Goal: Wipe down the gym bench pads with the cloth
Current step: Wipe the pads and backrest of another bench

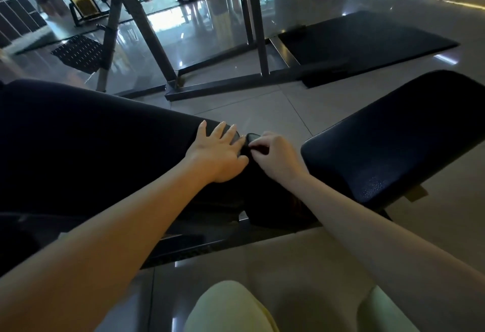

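Note:
The bench has two black pads. The long back pad (pixel 91 135) fills the left, and the seat pad (pixel 393 135) lies at the right, with a gap between them. My left hand (pixel 220 153) lies flat with spread fingers on the narrow end of the long pad. My right hand (pixel 278 156) is curled over the gap and pinches a small dark item (pixel 252 137) at its fingertips. I cannot tell whether that item is a cloth or a part of the bench. No other cloth is in view.
The bench's metal frame (pixel 199 242) runs low in front of my knees (pixel 228 308). Beyond the bench stand a dark steel machine frame (pixel 210 85), a black floor mat (pixel 362 37) and a studded foot plate (pixel 78 52) on glossy tiles.

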{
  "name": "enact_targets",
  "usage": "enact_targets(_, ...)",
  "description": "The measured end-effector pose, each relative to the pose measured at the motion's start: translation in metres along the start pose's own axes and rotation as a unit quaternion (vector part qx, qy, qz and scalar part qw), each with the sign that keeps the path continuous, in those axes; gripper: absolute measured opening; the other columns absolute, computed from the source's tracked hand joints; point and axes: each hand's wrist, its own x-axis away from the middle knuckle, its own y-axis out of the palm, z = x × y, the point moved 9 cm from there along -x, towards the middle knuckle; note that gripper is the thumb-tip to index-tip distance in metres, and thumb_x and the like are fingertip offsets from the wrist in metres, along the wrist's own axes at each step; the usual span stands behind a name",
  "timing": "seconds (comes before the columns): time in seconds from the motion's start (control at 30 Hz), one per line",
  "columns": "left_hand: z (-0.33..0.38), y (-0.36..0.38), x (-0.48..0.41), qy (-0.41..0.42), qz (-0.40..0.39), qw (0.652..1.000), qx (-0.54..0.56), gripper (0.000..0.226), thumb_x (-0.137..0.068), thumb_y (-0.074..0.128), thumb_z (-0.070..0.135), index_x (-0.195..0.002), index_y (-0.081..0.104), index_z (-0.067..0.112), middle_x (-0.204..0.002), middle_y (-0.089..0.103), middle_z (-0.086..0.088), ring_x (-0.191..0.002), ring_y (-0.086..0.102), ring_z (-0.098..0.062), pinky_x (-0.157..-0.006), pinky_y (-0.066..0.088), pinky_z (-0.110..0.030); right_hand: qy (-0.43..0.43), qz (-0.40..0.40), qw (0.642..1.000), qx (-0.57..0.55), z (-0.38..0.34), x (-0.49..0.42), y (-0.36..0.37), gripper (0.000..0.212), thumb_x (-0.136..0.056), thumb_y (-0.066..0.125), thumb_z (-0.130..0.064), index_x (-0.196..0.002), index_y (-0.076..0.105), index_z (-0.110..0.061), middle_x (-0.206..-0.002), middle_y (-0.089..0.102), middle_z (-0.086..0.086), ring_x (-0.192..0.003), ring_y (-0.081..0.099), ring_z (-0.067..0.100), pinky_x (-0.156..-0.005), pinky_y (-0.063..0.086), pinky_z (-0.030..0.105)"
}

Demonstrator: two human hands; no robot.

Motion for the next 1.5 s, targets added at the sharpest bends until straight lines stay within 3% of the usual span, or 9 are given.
enact_targets(0.1, 0.001, -0.001, 0.002, 0.005, 0.001, 1.0, -0.007, 0.059, -0.103, 0.012, 0.049, -0.157, 0.0, 0.029, -0.165, -0.01, -0.006, -0.151, -0.012, -0.027, -0.119, -0.006, -0.059, -0.013, -0.01, 1.0, -0.008, -0.005, 0.034, -0.007, 0.02, -0.094, 0.061, -0.009, -0.111, 0.072, -0.008, -0.098, 0.064, -0.003, -0.086, 0.055, 0.002, -0.083, 0.045, 0.015)
enact_targets(0.33, 0.004, 0.001, 0.003, -0.004, 0.001, 1.0, -0.026, 0.069, -0.092, 0.007, 0.074, -0.154, 0.001, 0.045, -0.165, -0.009, -0.006, -0.151, -0.011, -0.031, -0.118, -0.006, -0.062, -0.035, -0.022, 0.998, -0.055, -0.012, 0.099, -0.008, 0.009, -0.087, 0.071, -0.009, -0.095, 0.075, -0.011, -0.084, 0.057, -0.014, -0.083, 0.059, 0.004, -0.074, 0.049, 0.014)
enact_targets(0.57, 0.004, 0.003, 0.001, -0.008, -0.005, 0.999, -0.04, 0.081, -0.081, 0.014, 0.085, -0.152, 0.002, 0.049, -0.165, -0.01, -0.007, -0.15, -0.012, -0.035, -0.116, -0.005, -0.066, -0.052, 0.053, 0.991, -0.111, 0.009, 0.124, -0.016, 0.018, -0.083, 0.074, 0.0, -0.1, 0.074, -0.006, -0.09, 0.063, -0.004, -0.086, 0.063, 0.008, -0.078, 0.052, 0.017)
enact_targets(0.77, 0.004, 0.005, 0.001, -0.023, -0.006, 0.999, -0.039, 0.091, -0.072, 0.016, 0.092, -0.152, 0.002, 0.05, -0.165, -0.01, -0.008, -0.15, -0.011, -0.036, -0.115, -0.005, -0.067, 0.04, 0.17, 0.979, -0.102, 0.067, 0.159, -0.035, 0.015, -0.085, 0.071, 0.002, -0.097, 0.073, -0.008, -0.09, 0.064, -0.003, -0.089, 0.063, 0.008, -0.082, 0.053, 0.027)
enact_targets(0.97, 0.007, 0.005, 0.001, -0.03, -0.014, 0.999, -0.039, 0.103, -0.058, 0.008, 0.095, -0.151, -0.001, 0.052, -0.164, -0.011, -0.009, -0.15, -0.011, -0.037, -0.115, -0.004, -0.067, -0.013, 0.175, 0.98, -0.097, 0.01, 0.146, -0.007, 0.007, -0.089, 0.067, -0.006, -0.095, 0.07, -0.004, -0.089, 0.061, 0.0, -0.08, 0.056, 0.004, -0.073, 0.043, 0.008)
enact_targets(1.2, 0.008, 0.005, 0.004, -0.032, -0.028, 0.998, -0.04, 0.103, -0.058, 0.009, 0.095, -0.151, -0.002, 0.052, -0.164, -0.014, -0.009, -0.149, -0.013, -0.037, -0.115, -0.006, -0.067, 0.171, 0.28, 0.938, -0.109, 0.094, 0.185, -0.027, 0.006, -0.09, 0.068, -0.006, -0.092, 0.068, -0.011, -0.085, 0.063, -0.002, -0.081, 0.059, 0.003, -0.074, 0.048, 0.018)
enact_targets(1.27, 0.009, 0.004, 0.004, -0.033, -0.029, 0.998, -0.04, 0.103, -0.058, 0.009, 0.095, -0.151, -0.002, 0.052, -0.164, -0.014, -0.009, -0.149, -0.013, -0.037, -0.115, -0.006, -0.066, 0.164, 0.302, 0.933, -0.104, 0.074, 0.179, -0.023, 0.007, -0.089, 0.067, -0.003, -0.093, 0.068, -0.009, -0.086, 0.064, -0.001, -0.082, 0.056, 0.0, -0.076, 0.045, 0.009)
enact_targets(1.4, 0.011, 0.004, 0.005, -0.032, -0.034, 0.998, -0.042, 0.103, -0.058, 0.008, 0.095, -0.151, -0.002, 0.052, -0.164, -0.014, -0.01, -0.149, -0.013, -0.036, -0.114, -0.006, -0.066, 0.099, 0.254, 0.957, -0.095, 0.02, 0.15, -0.007, 0.007, -0.091, 0.063, -0.002, -0.095, 0.068, -0.005, -0.089, 0.061, 0.0, -0.082, 0.05, 0.001, -0.073, 0.037, 0.0)
enact_targets(1.5, 0.012, 0.005, 0.004, -0.024, -0.03, 0.998, -0.047, 0.101, -0.06, 0.008, 0.095, -0.151, -0.003, 0.053, -0.164, -0.014, -0.01, -0.149, -0.012, -0.037, -0.115, -0.006, -0.066, 0.093, 0.225, 0.965, -0.094, 0.034, 0.15, -0.011, 0.006, -0.092, 0.064, -0.004, -0.095, 0.068, -0.006, -0.089, 0.062, 0.0, -0.082, 0.052, 0.001, -0.074, 0.037, 0.0)
